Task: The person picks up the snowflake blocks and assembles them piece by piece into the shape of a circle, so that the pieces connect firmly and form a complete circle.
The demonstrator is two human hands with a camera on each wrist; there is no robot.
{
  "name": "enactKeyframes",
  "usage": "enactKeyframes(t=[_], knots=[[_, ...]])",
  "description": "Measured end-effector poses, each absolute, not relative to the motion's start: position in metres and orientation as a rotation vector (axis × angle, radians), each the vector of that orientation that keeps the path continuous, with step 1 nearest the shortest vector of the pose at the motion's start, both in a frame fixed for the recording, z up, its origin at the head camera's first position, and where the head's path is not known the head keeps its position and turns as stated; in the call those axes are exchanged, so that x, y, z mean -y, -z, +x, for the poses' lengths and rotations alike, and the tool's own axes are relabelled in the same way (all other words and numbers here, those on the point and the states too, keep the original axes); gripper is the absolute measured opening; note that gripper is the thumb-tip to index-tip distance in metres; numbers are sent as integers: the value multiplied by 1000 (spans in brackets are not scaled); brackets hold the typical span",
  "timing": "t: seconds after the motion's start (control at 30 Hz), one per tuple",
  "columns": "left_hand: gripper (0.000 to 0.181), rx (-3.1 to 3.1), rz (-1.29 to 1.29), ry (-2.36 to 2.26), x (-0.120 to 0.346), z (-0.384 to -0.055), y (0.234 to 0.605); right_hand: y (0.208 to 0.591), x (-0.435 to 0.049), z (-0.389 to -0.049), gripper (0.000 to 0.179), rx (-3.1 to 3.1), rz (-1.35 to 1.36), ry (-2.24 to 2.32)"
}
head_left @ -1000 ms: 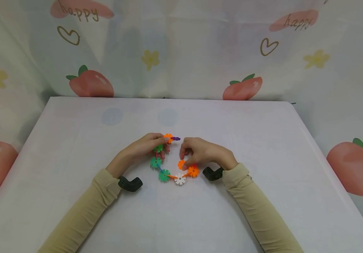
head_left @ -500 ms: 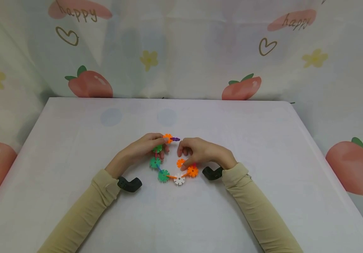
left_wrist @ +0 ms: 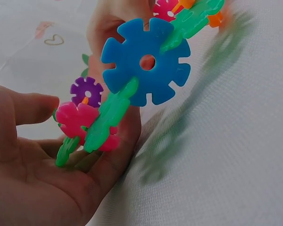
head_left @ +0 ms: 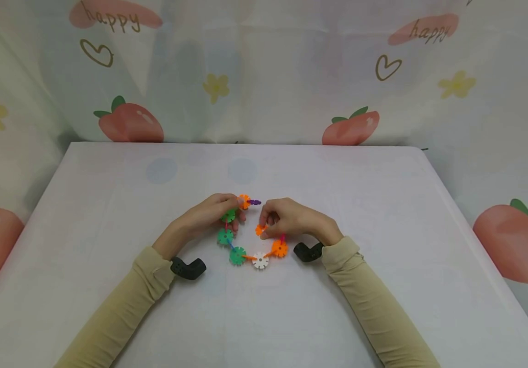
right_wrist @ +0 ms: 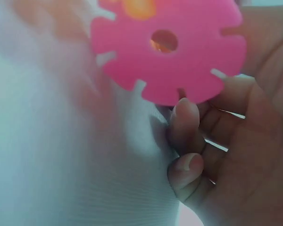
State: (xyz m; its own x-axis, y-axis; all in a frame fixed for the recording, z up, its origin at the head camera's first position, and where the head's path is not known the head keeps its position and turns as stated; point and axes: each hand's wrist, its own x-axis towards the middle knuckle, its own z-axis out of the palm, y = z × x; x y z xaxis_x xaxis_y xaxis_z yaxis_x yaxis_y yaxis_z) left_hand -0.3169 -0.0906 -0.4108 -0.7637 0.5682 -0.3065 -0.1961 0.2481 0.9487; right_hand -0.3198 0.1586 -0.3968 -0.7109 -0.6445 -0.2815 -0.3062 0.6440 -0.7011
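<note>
A chain of slotted plastic snowflake discs forms an open loop between both hands in the head view. My left hand point(head_left: 213, 210) grips its left end, near an orange disc point(head_left: 244, 201) and a purple disc point(head_left: 255, 203) seen edge-on. Green discs point(head_left: 225, 236), a white disc point(head_left: 260, 261) and another orange disc point(head_left: 280, 249) follow round the front. With thumb and finger, my right hand point(head_left: 293, 219) pinches the orange end disc point(head_left: 260, 230). In the left wrist view, a blue disc point(left_wrist: 172, 77) and a pink disc point(left_wrist: 75, 120) show. A large pink disc point(right_wrist: 198, 52) fills the right wrist view's top.
A white-covered table point(head_left: 360, 317) lies under the work. Black wrist devices point(head_left: 188, 268) sit at each cuff, close over the cloth. Behind the table's far edge hangs a printed curtain point(head_left: 273, 76) with fruit, hearts and flowers.
My right thumb and the orange end disc have risen slightly toward the fingers, away from the front of the loop. The left hand stays nearly still on its end of the chain.
</note>
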Motion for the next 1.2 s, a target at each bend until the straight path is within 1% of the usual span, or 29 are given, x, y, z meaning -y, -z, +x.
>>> enactKeyframes(t=[0.13,0.53,0.73,0.93,1.13,1.2], knots=[[40,-1918,321,-1574,91,-318,411,398,-158,-322,25,-2356,-748,872],[43,-1914,284,-1590,92,-319,412,400,-157,-325,23,-2418,-639,873],[44,-1890,221,-1597,90,-319,414,405,-160,-328,21,-2458,-581,942],[40,-1860,176,-1615,88,-320,416,410,-165,-331,25,-2465,-587,1096],[40,-1870,206,-1615,86,-318,414,410,-168,-331,14,-2418,-558,1255],[41,-1872,212,-1612,85,-317,413,409,-168,-331,14,-2431,-573,1262]])
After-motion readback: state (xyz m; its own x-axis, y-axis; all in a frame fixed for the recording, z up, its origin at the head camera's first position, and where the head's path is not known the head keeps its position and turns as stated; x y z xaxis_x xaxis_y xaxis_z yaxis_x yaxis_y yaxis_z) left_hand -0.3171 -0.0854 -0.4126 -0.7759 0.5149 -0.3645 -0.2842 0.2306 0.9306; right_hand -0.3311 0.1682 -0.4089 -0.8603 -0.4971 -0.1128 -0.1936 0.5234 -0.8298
